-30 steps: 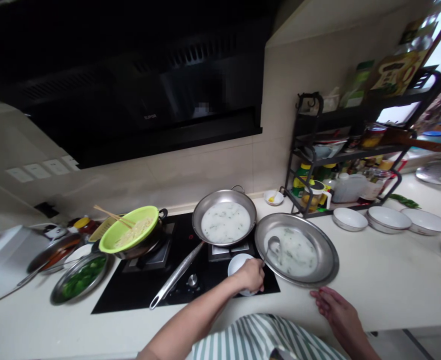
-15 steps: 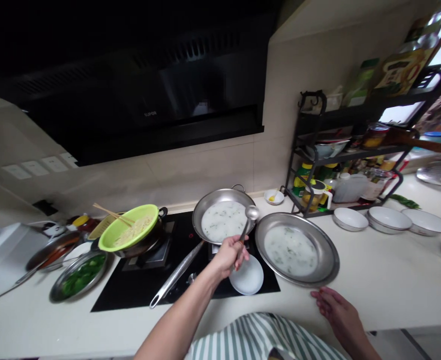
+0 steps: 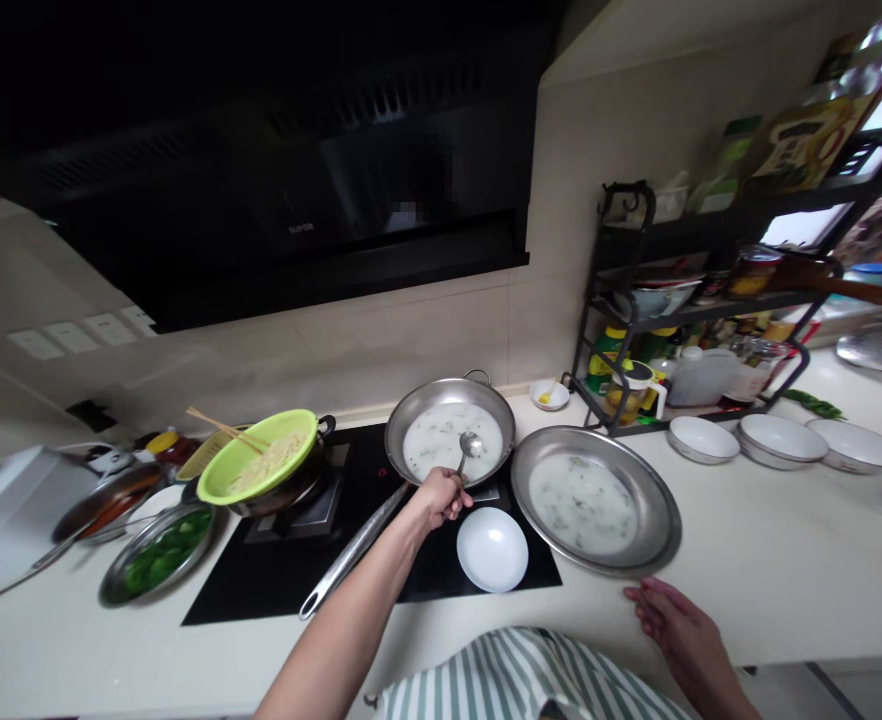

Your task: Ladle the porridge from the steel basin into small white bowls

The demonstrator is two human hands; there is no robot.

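In the head view, my left hand (image 3: 445,497) is closed around the handle of a small metal ladle (image 3: 471,444). The ladle's round bowl is over the milky soup with green bits in the steel frying pan (image 3: 394,425) on the right burner. Just below that hand, a white bowl (image 3: 493,550) sits on the black cooktop. To the right is a wide steel basin (image 3: 662,515) holding the same kind of pale soup. My right hand (image 3: 677,630) hovers near the basin's front rim, fingers loosely bent and nothing visible in them.
A green colander (image 3: 220,485) of noodles, with chopsticks, rests over a pot on the left burner. Leafy greens fill a steel dish (image 3: 111,585) at left. White bowls (image 3: 702,440) line the right counter below a black spice rack (image 3: 640,322). The range hood (image 3: 298,270) hangs above.
My left hand has moved slightly up and left, and the ladle has swung from the pan's right rim to over the soup. The white bowl is less covered. My right hand has hardly moved.
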